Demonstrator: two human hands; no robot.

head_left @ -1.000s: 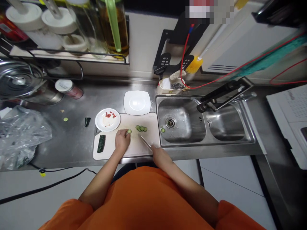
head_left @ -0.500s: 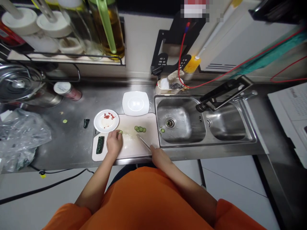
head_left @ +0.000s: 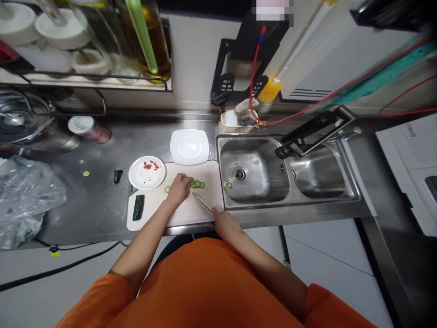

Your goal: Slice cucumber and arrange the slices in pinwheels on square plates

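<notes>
My left hand [head_left: 180, 189] is over the white cutting board [head_left: 177, 214], its bent fingertips closed at the left end of a short row of cucumber slices [head_left: 197, 184]. The fingers partly cover the leftmost slice. In my right hand [head_left: 226, 224] is a knife [head_left: 202, 202], its handle wrapped by the fingers and its blade slanting up and left just below the row. A single cucumber slice [head_left: 167, 189] lies by my left wrist. On the board's left part rests a dark green piece of cucumber [head_left: 138, 207].
A white plate with red bits [head_left: 147, 180] overlaps the board's upper left corner. An unfilled white square plate [head_left: 190, 157] stands behind the board. To the right is a double sink [head_left: 254, 200] with a slice in it. Left lie a cucumber end [head_left: 118, 176] and a plastic bag [head_left: 30, 196].
My left hand has moved right across the board, from near the red-bits plate to the row of slices. One slice now lies where it was. The right hand keeps its place with the knife.
</notes>
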